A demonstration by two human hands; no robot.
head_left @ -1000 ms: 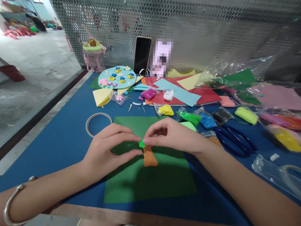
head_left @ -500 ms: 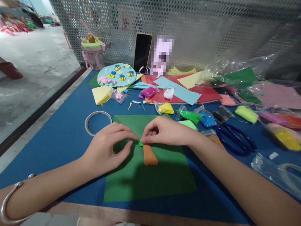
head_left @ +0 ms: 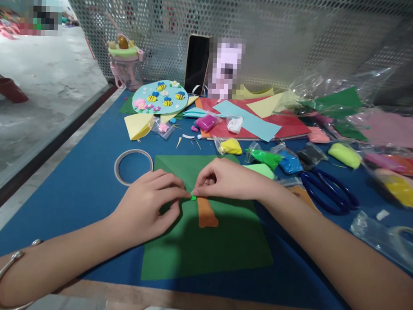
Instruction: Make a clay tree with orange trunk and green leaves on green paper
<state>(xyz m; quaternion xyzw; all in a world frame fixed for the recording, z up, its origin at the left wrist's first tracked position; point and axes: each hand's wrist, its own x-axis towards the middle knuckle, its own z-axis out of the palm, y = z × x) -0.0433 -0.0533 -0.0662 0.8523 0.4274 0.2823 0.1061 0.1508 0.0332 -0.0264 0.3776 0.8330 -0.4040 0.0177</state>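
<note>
Green sheet (head_left: 223,255) on table (head_left: 69,191), orange piece (head_left: 207,214) flat on it. Left hand (head_left: 150,202): fingers curved, thumb apart, index at bright green bit (head_left: 193,197). Right hand (head_left: 228,178): thumb and index pinching that bit, by orange piece's top end. Dark blue handles (head_left: 343,206) off right, tape roll (head_left: 117,170) left, bee-decorated disc (head_left: 161,92) farther back.

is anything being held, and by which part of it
The right hand touches the small green piece at its upper right edge, the left hand seemingly at its upper left; whether it's pinched or just pressed, I can't tell.
</note>
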